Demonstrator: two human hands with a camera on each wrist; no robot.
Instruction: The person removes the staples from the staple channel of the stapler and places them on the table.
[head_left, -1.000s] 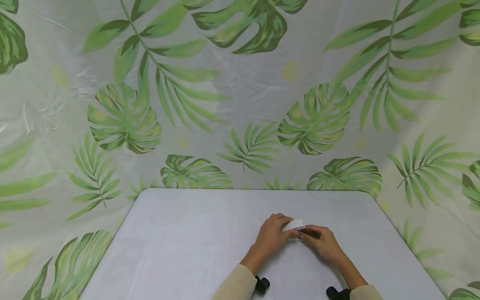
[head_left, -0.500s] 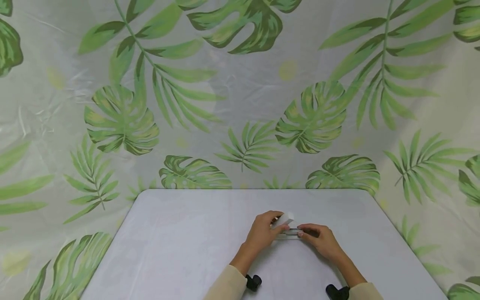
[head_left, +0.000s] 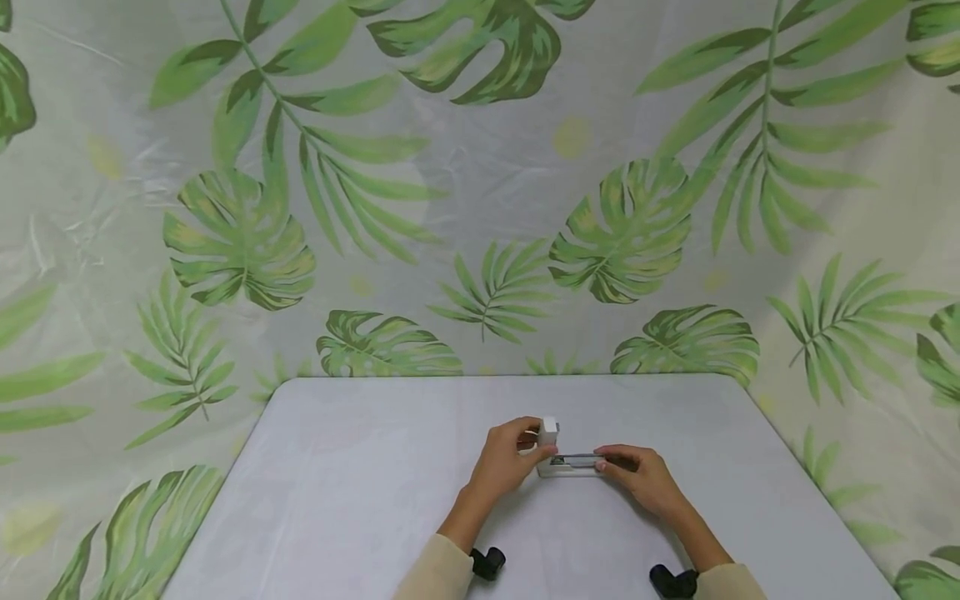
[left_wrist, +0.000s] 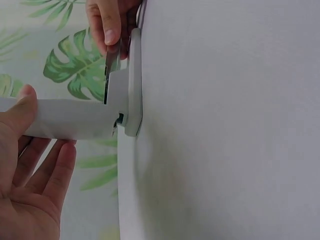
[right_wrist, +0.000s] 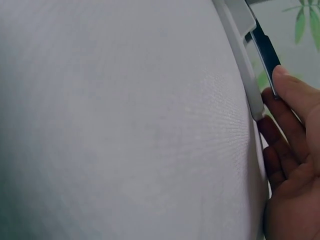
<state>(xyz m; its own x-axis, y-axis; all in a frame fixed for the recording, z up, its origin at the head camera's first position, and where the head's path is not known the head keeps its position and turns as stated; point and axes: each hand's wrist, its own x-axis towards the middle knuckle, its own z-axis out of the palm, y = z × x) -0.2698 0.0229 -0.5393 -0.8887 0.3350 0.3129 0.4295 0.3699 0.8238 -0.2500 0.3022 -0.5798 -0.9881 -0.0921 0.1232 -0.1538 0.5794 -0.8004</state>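
Leaf-printed sheeting (head_left: 487,167) rises behind a white table (head_left: 360,483) with rounded corners as a person in cream sleeves (head_left: 435,571) handles an opened white stapler (head_left: 567,472). From the head view, the stapler sits on the table toward 5 o'clock, its cover (head_left: 549,428) raised steeply above the base. At the stapler's 9 o'clock end, the left hand (head_left: 507,457) grips that cover between thumb and fingers; at its 3 o'clock end, the right hand (head_left: 643,478) pinches the metal rail (head_left: 581,458). Both wrists carry black devices (head_left: 489,563) near the cuffs.

Seen from the left wrist, the cover points to 9 o'clock, roughly square to the base — the left hand, at 8 o'clock, has its thumb on one face and its fingers on the other. Up at 11 o'clock, the right hand's fingers close on the rail, while the table fills the 3 o'clock side.

From the right wrist, the rail stands apart from the base toward 2 o'clock, clamped at its end by the right hand's thumb and forefinger — the remaining fingers curl loosely beneath, at 3 o'clock.
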